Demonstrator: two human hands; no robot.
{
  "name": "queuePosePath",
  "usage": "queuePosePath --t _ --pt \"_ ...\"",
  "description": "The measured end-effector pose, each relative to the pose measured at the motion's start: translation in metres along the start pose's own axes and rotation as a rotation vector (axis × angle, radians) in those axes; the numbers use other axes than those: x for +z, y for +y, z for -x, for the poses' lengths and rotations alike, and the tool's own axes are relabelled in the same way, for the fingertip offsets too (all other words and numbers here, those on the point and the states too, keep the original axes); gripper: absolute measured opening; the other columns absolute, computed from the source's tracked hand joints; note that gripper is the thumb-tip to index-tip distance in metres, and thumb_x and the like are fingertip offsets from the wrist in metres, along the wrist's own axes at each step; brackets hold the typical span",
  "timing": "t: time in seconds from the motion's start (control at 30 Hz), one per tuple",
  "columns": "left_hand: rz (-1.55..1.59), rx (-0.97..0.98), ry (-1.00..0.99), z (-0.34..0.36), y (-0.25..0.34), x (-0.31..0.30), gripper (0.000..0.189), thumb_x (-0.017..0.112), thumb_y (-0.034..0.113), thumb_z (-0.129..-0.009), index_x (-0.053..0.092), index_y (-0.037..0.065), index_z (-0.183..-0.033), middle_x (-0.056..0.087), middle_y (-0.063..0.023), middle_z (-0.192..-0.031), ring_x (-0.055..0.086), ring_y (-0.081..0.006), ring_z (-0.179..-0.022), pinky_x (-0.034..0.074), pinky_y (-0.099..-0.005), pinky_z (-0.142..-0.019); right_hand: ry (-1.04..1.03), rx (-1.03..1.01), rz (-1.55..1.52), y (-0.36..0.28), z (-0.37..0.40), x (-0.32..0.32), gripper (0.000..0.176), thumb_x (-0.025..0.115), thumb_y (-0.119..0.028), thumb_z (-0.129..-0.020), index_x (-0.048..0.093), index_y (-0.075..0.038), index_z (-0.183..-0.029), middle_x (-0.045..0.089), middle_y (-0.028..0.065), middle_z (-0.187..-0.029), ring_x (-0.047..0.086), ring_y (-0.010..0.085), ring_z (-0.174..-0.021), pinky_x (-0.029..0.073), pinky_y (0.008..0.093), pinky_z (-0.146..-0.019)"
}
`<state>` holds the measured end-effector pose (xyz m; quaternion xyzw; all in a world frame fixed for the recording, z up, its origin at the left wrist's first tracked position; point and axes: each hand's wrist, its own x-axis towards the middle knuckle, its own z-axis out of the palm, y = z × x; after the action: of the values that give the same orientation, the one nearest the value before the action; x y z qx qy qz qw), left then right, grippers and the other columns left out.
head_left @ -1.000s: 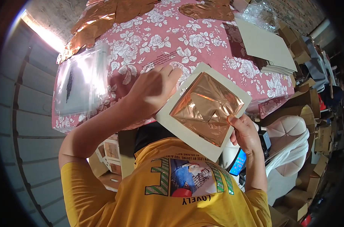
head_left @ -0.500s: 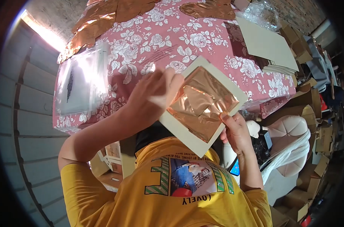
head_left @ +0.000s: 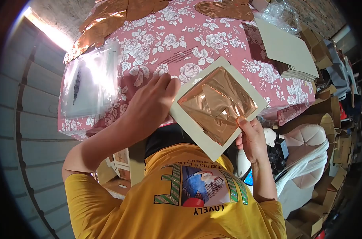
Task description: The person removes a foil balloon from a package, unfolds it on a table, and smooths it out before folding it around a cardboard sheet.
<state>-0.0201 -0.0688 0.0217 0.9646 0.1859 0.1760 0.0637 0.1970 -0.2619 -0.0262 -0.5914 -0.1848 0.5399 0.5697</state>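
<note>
My right hand (head_left: 252,137) pinches the lower right edge of a square cream card (head_left: 215,153), thumb on top. Wrinkled copper-coloured foil (head_left: 217,103) fills the card's middle, with a lighter angular shape in it. The card is tilted, corner up, above the table edge. Beside its left corner, my left hand (head_left: 153,99) has its fingers curled together; what they grip, if anything, is hidden. Small dark print (head_left: 177,57) shows above that hand, over the cloth, perhaps on clear film. A stack of clear plastic sleeves (head_left: 89,81) lies at the left.
A pink floral cloth (head_left: 217,40) covers the table. Copper foil (head_left: 105,26) lies at the back left, more foil (head_left: 225,10) at the back. Cream cards (head_left: 288,49) are stacked at the right, near crumpled clear plastic (head_left: 280,16). A padded white seat (head_left: 306,139) and cardboard boxes stand right.
My left hand has moved slightly down and left, away from the foil, and its fingers are now sharp instead of blurred. The card has shifted slightly right in view, still in my right hand.
</note>
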Motion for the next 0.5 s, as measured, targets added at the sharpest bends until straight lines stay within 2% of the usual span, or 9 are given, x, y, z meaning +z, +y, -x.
queuePosePath --t 0.07,0.13,0.27,0.37,0.43,0.47,0.5 --pt "0.070 0.016 0.029 -0.001 0.003 0.001 0.022 0.059 -0.004 -0.078 0.050 -0.004 -0.098 0.053 -0.0180 -0.092 0.057 -0.0368 -0.090 0.045 -0.0456 -0.078 0.019 -0.004 0.001 -0.002 0.001 0.006 0.025 0.057 -0.028 -0.100 0.054 -0.004 -0.102 0.063 0.0033 -0.073 0.057 0.0072 -0.050 0.044 0.0205 -0.040" --pt "-0.035 0.041 -0.004 -0.001 0.006 0.000 0.029 0.057 -0.002 -0.075 0.050 -0.005 -0.103 0.051 -0.0174 -0.096 0.056 -0.0339 -0.093 0.050 -0.0416 -0.075 0.039 -0.009 0.004 -0.003 0.002 0.009 0.025 0.057 -0.028 -0.100 0.054 -0.004 -0.101 0.063 0.0033 -0.073 0.058 0.0072 -0.050 0.045 0.0204 -0.040" --pt "-0.016 0.056 0.026 0.000 0.009 0.004 0.030 0.057 -0.003 -0.075 0.051 -0.005 -0.104 0.050 -0.0171 -0.095 0.056 -0.0335 -0.092 0.050 -0.0411 -0.075 0.000 -0.006 -0.010 0.004 0.001 0.008 0.025 0.056 -0.028 -0.101 0.052 -0.003 -0.104 0.063 0.0038 -0.074 0.058 0.0075 -0.052 0.046 0.0205 -0.042" --pt "0.021 0.037 -0.003 0.005 0.006 0.005 0.024 0.058 -0.001 -0.080 0.053 -0.005 -0.102 0.048 -0.0164 -0.091 0.056 -0.0324 -0.089 0.051 -0.0391 -0.075 -0.019 -0.001 -0.022 0.005 0.006 0.010 0.025 0.055 -0.027 -0.101 0.050 -0.003 -0.106 0.062 0.0043 -0.074 0.059 0.0083 -0.052 0.046 0.0213 -0.043" --pt "-0.049 0.150 -0.140 0.003 -0.006 0.006 0.027 0.058 0.005 -0.088 0.056 -0.007 -0.112 0.055 -0.0203 -0.108 0.058 -0.0353 -0.100 0.052 -0.0416 -0.081 0.015 -0.007 0.012 0.003 0.010 0.012 0.025 0.055 -0.027 -0.101 0.050 -0.003 -0.105 0.062 0.0044 -0.074 0.059 0.0090 -0.052 0.046 0.0219 -0.043" --pt "-0.050 0.150 -0.141 -0.007 -0.012 0.007 0.027 0.058 0.005 -0.088 0.056 -0.007 -0.112 0.055 -0.0203 -0.108 0.058 -0.0353 -0.100 0.052 -0.0416 -0.081 0.014 -0.007 0.011 0.005 0.009 0.011 0.025 0.055 -0.027 -0.101 0.050 -0.003 -0.105 0.062 0.0044 -0.074 0.059 0.0090 -0.052 0.046 0.0219 -0.043" --pt "-0.003 0.114 -0.057 -0.020 -0.021 0.009 0.032 0.058 0.010 -0.091 0.055 -0.007 -0.119 0.052 -0.0234 -0.121 0.056 -0.0385 -0.109 0.050 -0.0435 -0.088 0.002 -0.007 0.008 0.008 0.008 0.009 0.026 0.055 -0.027 -0.101 0.050 -0.002 -0.105 0.062 0.0044 -0.074 0.059 0.0092 -0.052 0.046 0.0222 -0.043"
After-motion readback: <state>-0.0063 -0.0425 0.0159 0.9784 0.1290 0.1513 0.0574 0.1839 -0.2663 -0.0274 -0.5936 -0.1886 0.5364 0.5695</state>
